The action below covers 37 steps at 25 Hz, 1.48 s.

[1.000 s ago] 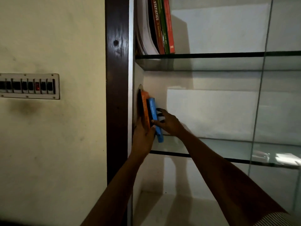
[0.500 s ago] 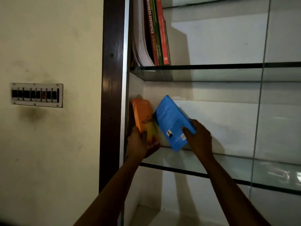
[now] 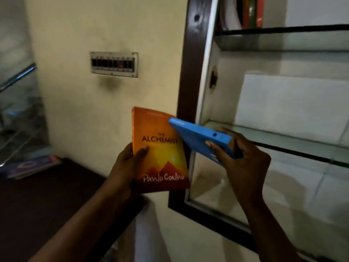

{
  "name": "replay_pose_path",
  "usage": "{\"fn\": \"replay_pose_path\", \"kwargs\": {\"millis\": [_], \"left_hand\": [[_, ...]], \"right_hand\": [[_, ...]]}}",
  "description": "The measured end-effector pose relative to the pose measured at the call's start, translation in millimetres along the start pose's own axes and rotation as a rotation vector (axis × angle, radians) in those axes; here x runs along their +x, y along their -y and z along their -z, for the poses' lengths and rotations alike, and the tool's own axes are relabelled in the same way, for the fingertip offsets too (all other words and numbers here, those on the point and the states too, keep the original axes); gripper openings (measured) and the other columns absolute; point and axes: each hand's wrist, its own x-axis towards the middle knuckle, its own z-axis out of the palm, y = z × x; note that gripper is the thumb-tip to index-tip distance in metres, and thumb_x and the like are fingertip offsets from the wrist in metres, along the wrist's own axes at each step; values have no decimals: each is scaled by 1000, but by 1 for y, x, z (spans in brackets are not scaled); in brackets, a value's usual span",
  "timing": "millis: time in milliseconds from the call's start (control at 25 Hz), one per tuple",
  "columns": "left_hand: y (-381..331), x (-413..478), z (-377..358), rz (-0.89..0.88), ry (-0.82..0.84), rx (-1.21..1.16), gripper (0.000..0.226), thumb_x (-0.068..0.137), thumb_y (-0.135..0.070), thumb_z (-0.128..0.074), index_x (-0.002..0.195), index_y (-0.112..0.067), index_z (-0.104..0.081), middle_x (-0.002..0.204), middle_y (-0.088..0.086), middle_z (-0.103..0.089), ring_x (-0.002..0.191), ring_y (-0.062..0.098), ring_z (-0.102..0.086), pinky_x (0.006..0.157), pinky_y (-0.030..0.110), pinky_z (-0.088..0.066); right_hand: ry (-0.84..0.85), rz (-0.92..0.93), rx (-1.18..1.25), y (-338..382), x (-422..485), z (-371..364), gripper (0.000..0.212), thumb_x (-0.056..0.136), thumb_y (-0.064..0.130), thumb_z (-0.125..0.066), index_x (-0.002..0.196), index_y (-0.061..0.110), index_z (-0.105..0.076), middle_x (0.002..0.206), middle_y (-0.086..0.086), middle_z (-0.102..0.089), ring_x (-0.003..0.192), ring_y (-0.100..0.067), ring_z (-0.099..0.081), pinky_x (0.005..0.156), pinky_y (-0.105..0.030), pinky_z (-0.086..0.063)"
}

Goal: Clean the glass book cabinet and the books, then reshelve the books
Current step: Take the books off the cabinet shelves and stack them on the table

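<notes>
My left hand [image 3: 126, 163] grips an orange paperback [image 3: 159, 148], "The Alchemist", by its left edge, cover facing me, in front of the cream wall. My right hand [image 3: 243, 163] holds a blue book [image 3: 198, 138] by its lower end, tilted spine-up, its far corner overlapping the orange cover. Both books are outside the glass cabinet [image 3: 190, 91], just left of its dark wooden frame. The glass shelf [image 3: 283, 137] behind my right hand is bare. A few books [image 3: 251, 14] stand on the upper shelf at the top edge.
A switch panel [image 3: 114, 64] is set in the wall to the left. A dark tabletop [image 3: 47, 195] lies at lower left with a book [image 3: 34, 165] on it. A glass pane [image 3: 17, 103] leans at the far left.
Both hands have drawn the orange and blue books out of the middle shelf and leftward, clear of the cabinet frame. The view has swung left and down.
</notes>
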Motion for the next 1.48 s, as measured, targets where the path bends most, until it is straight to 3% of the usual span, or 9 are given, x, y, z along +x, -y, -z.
{"fn": "replay_pose_path", "kwargs": {"millis": [120, 400, 520, 640, 880, 1040, 1200, 1320, 1480], "left_hand": [[8, -49, 97, 166, -180, 25, 17, 95, -19, -47, 110, -18, -55, 94, 9, -68, 66, 22, -68, 49, 31, -54], [10, -163, 313, 297, -559, -41, 29, 95, -18, -47, 123, -9, -51, 96, 16, -65, 72, 26, -65, 50, 35, -57], [10, -197, 386, 302, -748, -61, 32, 95, -19, -49, 125, -9, -51, 95, 16, -65, 74, 29, -63, 45, 34, -54], [12, -198, 438, 284, -865, -84, 29, 95, -17, -49, 123, -9, -52, 91, 15, -64, 71, 28, -62, 43, 33, -54], [-6, -104, 547, 337, -934, -71, 24, 95, -20, -49, 118, -14, -52, 88, 13, -63, 68, 25, -60, 40, 29, -52], [-16, -29, 607, 430, -871, -65, 14, 94, -24, -51, 106, -16, -53, 88, 15, -64, 69, 26, -62, 42, 30, -53], [-19, 43, 671, 500, -796, -70, 7, 91, -22, -54, 96, -17, -53, 87, 16, -65, 68, 27, -63, 48, 34, -54], [-14, 96, 718, 543, -768, -114, 12, 90, -24, -56, 99, -16, -54, 85, 16, -66, 55, 23, -66, 46, 33, -55], [-1, 177, 787, 597, -675, -131, 10, 91, -22, -55, 90, -13, -55, 67, 15, -69, 48, 22, -65, 41, 30, -53]], "right_hand": [[213, -36, 211, 51, -58, -60, 31, 73, 17, -76, 103, 14, -70, 99, 16, -64, 89, 21, -55, 80, -1, -41], [859, 160, 522, 180, -169, -202, 37, 81, 5, -64, 118, 10, -62, 116, 11, -59, 109, 7, -50, 95, -3, -34], [1101, 257, 535, 224, -203, -260, 37, 84, 16, -63, 121, 17, -57, 120, 7, -62, 106, -5, -59, 91, -18, -44], [1077, 287, 433, 243, -224, -316, 31, 83, 23, -67, 111, 14, -57, 106, -2, -69, 91, -18, -67, 76, -28, -46], [828, 337, 367, 255, -241, -472, 25, 73, 16, -73, 96, 18, -65, 94, 3, -64, 78, -14, -67, 60, -28, -53], [752, 277, 268, 235, -241, -574, 46, 64, -1, -78, 106, 16, -70, 98, -2, -66, 83, -15, -67, 78, -17, -44], [746, 247, 174, 217, -239, -672, 54, 69, -12, -70, 116, 13, -65, 114, -5, -67, 105, -19, -64, 92, -25, -47], [743, 282, 105, 201, -232, -749, 46, 71, -13, -57, 113, 5, -66, 112, -14, -67, 104, -28, -65, 92, -32, -48], [1017, 252, -139, 177, -221, -867, 56, 80, -4, -51, 135, 4, -45, 142, -17, -43, 132, -29, -41, 112, -32, -24]]}}
